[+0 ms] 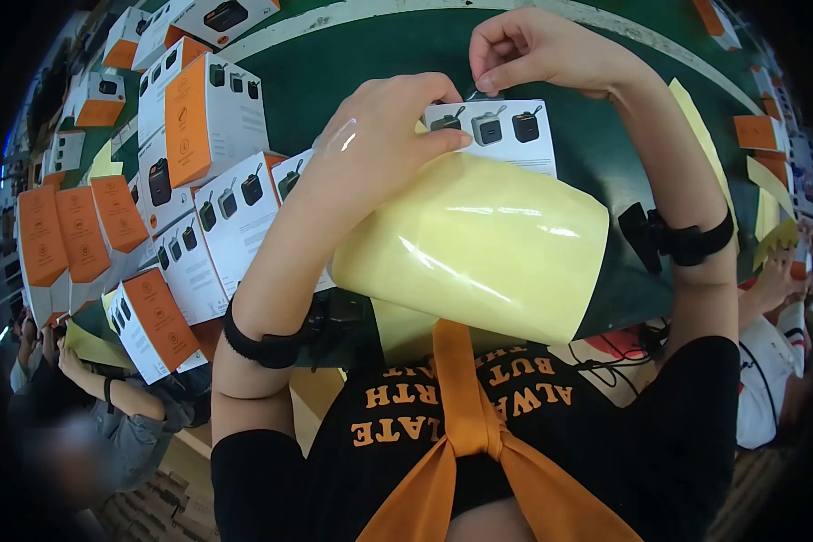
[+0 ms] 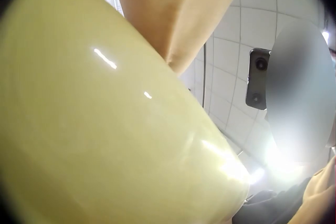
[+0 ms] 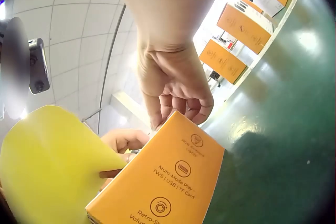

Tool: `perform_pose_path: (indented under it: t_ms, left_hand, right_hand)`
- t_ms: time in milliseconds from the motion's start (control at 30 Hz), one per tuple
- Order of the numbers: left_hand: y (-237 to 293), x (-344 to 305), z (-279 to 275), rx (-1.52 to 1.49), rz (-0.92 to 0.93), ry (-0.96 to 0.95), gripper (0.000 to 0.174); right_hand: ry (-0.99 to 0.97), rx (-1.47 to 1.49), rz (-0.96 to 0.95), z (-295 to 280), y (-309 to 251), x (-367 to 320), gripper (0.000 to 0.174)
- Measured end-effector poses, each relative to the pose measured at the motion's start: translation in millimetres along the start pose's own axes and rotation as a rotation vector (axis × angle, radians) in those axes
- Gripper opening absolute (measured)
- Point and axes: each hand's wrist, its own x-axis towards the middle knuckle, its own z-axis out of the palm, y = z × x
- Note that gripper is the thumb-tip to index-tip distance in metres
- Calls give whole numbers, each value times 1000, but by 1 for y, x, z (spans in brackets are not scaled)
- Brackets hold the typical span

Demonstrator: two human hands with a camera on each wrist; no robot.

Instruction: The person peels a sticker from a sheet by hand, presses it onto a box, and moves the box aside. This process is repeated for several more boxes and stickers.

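A white and orange speaker box (image 1: 537,144) stands before me, its white face printed with small devices and its orange side (image 3: 173,166) showing in the right wrist view. My left hand (image 1: 379,135) grips it at the corner, thumb over the white face. Under that hand hangs a glossy yellow sheet (image 1: 479,244), curling toward my chest and filling much of the left wrist view. At the box's far edge, my right hand (image 1: 542,54) pinches a small clear piece of film (image 1: 475,93) between thumb and forefinger. A shiny clear patch (image 1: 341,137) lies on the back of my left hand.
Similar boxes (image 1: 212,117) are stacked to the left on the green table (image 1: 334,54). A pale strip (image 1: 352,16) crosses its far side. Another yellow sheet (image 1: 703,135) lies beyond my right forearm. People sit at both sides, one with a hand (image 1: 772,285) near the right edge.
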Motion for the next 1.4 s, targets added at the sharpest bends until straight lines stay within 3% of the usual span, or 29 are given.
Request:
perform_pose_path:
  t_ms: [467,533,567,600,667,733,800,833,933,1000,1067,1100,1133,1200,1300,1333,1400]
  left_hand:
    - [0,1,1,10,-24,7,29]
    - [0,1,1,12,-15,15,29]
    - [1,0,1,-2,-25,0,29]
    - [-1,2,0,-9,-32,-4,30]
    - [4,0,-3,-35,-58,-10,31]
    - [9,2,-7,-40,-54,9,32]
    - [9,2,-6,-73,-109,-9,32]
    - [6,3,-7,-54,-92,1,32]
    - [8,-1,-7,-70,-97,-35,31]
    - [3,-1,-3,-16,-51,6,31]
    - [12,-3,-5,-28,-76,-14,30]
    - [14,-4,-6,-22,-99,-10,30]
    - [14,-3,-6,-13,-117,-3,29]
    - [12,-3,-5,-34,-133,-30,29]
    - [14,-3,-8,4,-151,-34,31]
    - [10,-6,-10,-10,-69,-7,32]
    - [10,-12,-27,-12,27,29,33]
  right_hand:
    - [82,-142,-37,8,17,5,13]
    - [596,-986,-462,14,20,8,18]
    - [485,-889,-183,9,14,1,17]
    - [387,-635,-98,19,-3,-3,14]
    - [395,-741,-463,41,14,-11,13]
    - [476,-751,-536,43,22,-19,14]
    - [417,-708,-302,37,18,-25,17]
    - [384,-469,-236,38,18,-20,31]
    - [327,-400,-157,30,23,-15,29]
    - [486,-826,81,25,17,-19,26]
    - [837,-1030,-531,32,19,-23,20]
    - [627,-738,-536,47,12,-28,18]
    - [398,-523,-292,62,2,-36,19]
    - [500,-754,-287,62,17,-37,22]
    - [440,-944,-151,50,9,-50,35]
    - [440,-945,-155,58,7,-53,35]
    - [338,-1102,-357,78,0,-65,71]
